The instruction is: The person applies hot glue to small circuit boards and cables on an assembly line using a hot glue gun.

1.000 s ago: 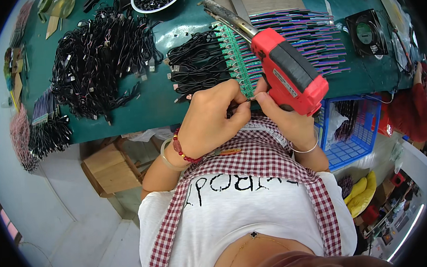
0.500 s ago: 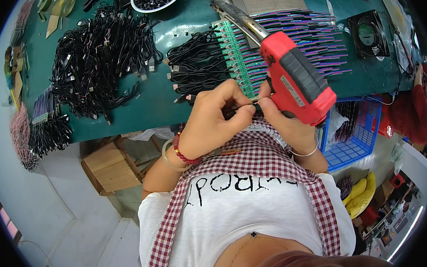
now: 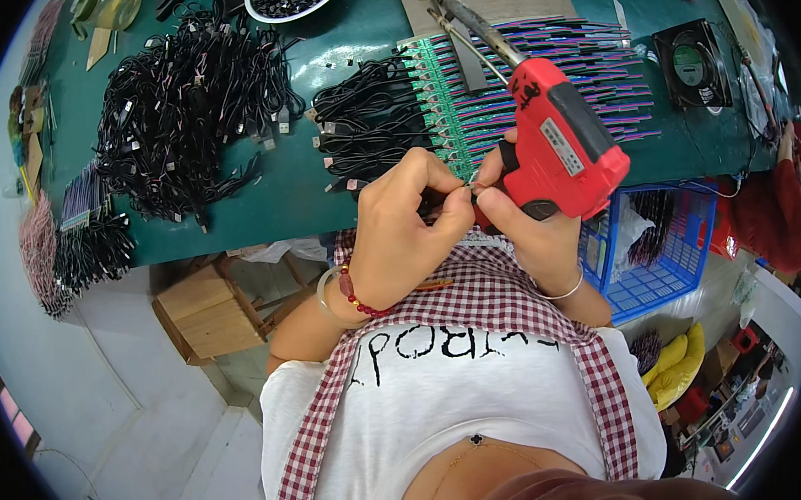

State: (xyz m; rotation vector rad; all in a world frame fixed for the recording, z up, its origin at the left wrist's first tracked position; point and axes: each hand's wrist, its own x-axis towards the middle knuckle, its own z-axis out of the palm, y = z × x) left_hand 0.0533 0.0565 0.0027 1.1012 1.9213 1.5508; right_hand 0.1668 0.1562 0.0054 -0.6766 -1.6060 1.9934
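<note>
The right hand (image 3: pixel 530 233) grips a red pistol-shaped soldering gun (image 3: pixel 561 139) at two o'clock of the left hand (image 3: pixel 408 227), whose fingertips pinch something small, just before the green row of small circuit boards (image 3: pixel 447 110).

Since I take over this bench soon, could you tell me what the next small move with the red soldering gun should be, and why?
Probably lower the red soldering gun toward the row of green boards. The right hand holds it raised, tip pointing away, while the left hand pinches something small and hard to make out at its grip.
</note>
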